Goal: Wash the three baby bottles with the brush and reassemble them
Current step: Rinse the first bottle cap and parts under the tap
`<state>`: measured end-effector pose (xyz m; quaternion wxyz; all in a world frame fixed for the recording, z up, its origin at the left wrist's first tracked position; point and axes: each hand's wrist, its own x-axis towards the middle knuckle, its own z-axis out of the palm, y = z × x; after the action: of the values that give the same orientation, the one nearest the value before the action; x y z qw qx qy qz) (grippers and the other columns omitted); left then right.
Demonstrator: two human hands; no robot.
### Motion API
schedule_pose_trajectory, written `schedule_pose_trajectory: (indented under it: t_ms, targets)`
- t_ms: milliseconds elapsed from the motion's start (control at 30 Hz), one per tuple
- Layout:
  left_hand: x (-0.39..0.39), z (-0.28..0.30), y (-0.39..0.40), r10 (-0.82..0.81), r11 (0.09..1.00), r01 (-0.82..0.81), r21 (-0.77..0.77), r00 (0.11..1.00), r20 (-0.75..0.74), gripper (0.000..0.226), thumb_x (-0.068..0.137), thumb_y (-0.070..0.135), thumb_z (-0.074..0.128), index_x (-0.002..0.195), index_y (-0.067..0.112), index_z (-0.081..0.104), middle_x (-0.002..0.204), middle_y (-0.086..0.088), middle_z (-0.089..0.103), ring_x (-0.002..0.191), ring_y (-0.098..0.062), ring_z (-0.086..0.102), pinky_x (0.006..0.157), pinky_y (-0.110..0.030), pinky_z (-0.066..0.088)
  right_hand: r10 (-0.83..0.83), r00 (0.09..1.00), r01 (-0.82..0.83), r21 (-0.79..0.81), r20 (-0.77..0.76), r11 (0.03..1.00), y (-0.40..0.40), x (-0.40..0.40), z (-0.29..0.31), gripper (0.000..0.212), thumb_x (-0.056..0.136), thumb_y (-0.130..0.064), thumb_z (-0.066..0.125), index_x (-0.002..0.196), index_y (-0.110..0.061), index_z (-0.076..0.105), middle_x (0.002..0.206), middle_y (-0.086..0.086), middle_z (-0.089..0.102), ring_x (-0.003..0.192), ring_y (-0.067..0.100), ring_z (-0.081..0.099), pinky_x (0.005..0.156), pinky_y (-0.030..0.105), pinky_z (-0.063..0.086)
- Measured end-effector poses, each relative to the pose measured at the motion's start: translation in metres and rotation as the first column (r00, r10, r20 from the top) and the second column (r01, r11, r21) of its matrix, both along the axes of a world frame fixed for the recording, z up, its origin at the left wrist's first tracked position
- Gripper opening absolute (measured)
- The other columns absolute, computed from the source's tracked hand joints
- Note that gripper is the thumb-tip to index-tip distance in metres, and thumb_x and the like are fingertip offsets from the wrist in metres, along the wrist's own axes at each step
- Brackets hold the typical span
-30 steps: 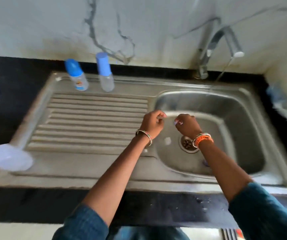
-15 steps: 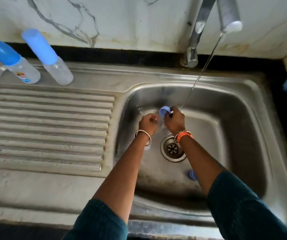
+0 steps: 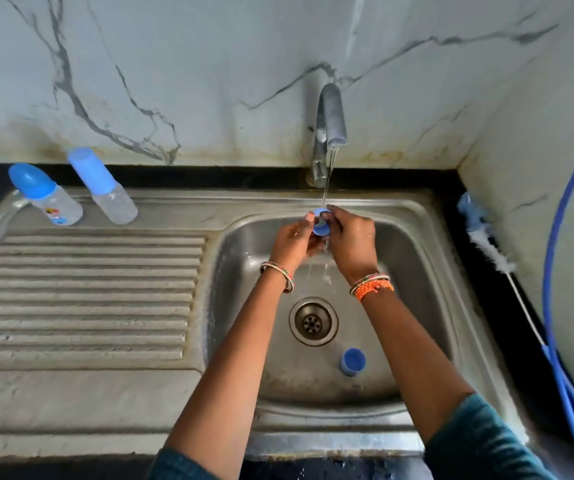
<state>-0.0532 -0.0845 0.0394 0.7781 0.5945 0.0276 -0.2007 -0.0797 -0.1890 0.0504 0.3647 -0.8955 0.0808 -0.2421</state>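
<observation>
Blue plastic ring (image 3: 321,223) sits centre frame under the tap's (image 3: 329,123) stream, pinched between the left hand (image 3: 294,242) and right hand (image 3: 349,240); their fingers hide most of it. Two capped bottles (image 3: 48,197) stand upper left; the brush (image 3: 486,237) lies right, its handle partly hidden.

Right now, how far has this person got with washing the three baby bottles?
Two capped bottles stand on the drainboard, assembled; whether they are washed I cannot tell. In hand: both hands hold a blue ring under the running tap. Left: a blue cap lies in the sink, the brush rests on the counter, and the third bottle's body is not visible, so reassembly remains.
</observation>
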Motion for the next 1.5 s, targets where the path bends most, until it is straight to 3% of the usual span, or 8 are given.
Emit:
schedule_pose_trajectory:
  t_ms: [233,433,700,833,1033,1200,1333,1500]
  targets:
    - [0.011,0.003,0.006,-0.119,0.993,0.116,0.028,0.988,0.103,0.016,0.091,0.001,0.055,0.097,0.016,0.058,0.093,-0.004,0.061,0.083,-0.010,0.061,0.072,-0.026,0.056,0.011,0.996,0.003,0.163,-0.086,0.987,-0.008,0.020,0.011,0.030,0.085,0.002,0.056,0.112,-0.004,0.069,0.100,0.014,0.072,0.090,0.023,0.068,0.082,0.018,0.046]
    - [0.024,-0.006,0.000,0.061,0.944,-0.154,0.290,0.950,0.307,0.015,0.074,0.016,0.077,0.087,0.013,0.069,0.102,-0.017,0.064,0.086,-0.035,0.064,0.078,-0.043,0.055,0.126,0.948,0.175,0.810,-0.292,0.559,0.008,0.021,0.015,0.027,0.098,-0.034,0.049,0.087,-0.015,0.065,0.087,0.009,0.066,0.079,0.019,0.064,0.074,0.034,0.056]
    - [0.015,0.001,-0.014,-0.104,0.915,-0.056,0.399,0.923,0.370,0.020,0.093,0.014,0.055,0.090,0.000,0.069,0.105,-0.007,0.052,0.083,-0.013,0.054,0.074,-0.024,0.044,-0.038,0.955,0.266,0.790,-0.295,0.552,0.009,0.022,0.013,0.035,0.094,-0.037,0.057,0.069,-0.013,0.062,0.072,0.007,0.063,0.069,0.017,0.056,0.064,0.030,0.047]
    - [0.017,0.005,-0.016,0.152,0.961,-0.193,0.197,0.967,0.204,0.010,0.088,0.013,0.063,0.084,0.014,0.071,0.091,-0.013,0.068,0.085,-0.029,0.066,0.082,-0.042,0.055,0.194,0.974,0.003,0.867,-0.115,0.498,0.012,0.012,0.009,0.023,0.100,-0.020,0.046,0.101,-0.005,0.064,0.092,0.012,0.066,0.079,0.015,0.062,0.065,0.020,0.053]
    - [0.017,0.016,-0.017,0.336,0.937,-0.339,0.085,0.941,0.049,0.025,0.086,0.021,0.068,0.065,0.008,0.068,0.054,0.001,0.066,0.052,-0.010,0.063,0.050,-0.023,0.053,0.063,0.994,0.032,0.795,-0.088,0.605,0.014,0.016,0.014,0.018,0.087,-0.020,0.068,0.078,-0.004,0.071,0.067,0.006,0.068,0.057,0.009,0.064,0.058,0.020,0.052]
    - [0.018,0.014,-0.018,0.421,0.907,-0.417,0.052,0.901,-0.108,0.033,0.092,0.029,0.059,0.066,0.010,0.065,0.063,-0.006,0.068,0.057,-0.017,0.067,0.062,-0.033,0.058,0.048,0.993,0.038,0.662,-0.112,0.748,0.019,0.024,0.007,0.024,0.086,-0.031,0.069,0.073,-0.011,0.072,0.071,0.007,0.071,0.068,0.018,0.066,0.069,0.034,0.056]
    - [0.021,0.019,-0.007,0.398,0.902,-0.421,-0.094,0.896,-0.199,0.003,0.094,0.004,0.052,0.095,0.007,0.051,0.071,-0.014,0.065,0.050,-0.015,0.066,0.053,-0.027,0.056,0.093,0.990,0.054,0.886,-0.108,0.460,0.010,0.024,0.011,0.028,0.097,-0.021,0.054,0.096,0.004,0.067,0.079,0.013,0.068,0.069,0.019,0.065,0.072,0.033,0.058]
    - [0.023,0.016,0.005,0.114,0.947,-0.178,0.266,0.964,0.241,0.027,0.086,0.007,0.064,0.113,0.008,0.061,0.091,-0.011,0.068,0.063,-0.015,0.068,0.054,-0.027,0.057,0.210,0.966,0.019,0.847,-0.154,0.532,-0.005,0.017,0.013,0.028,0.094,-0.029,0.058,0.089,-0.004,0.070,0.074,0.010,0.070,0.057,0.014,0.066,0.056,0.023,0.056]
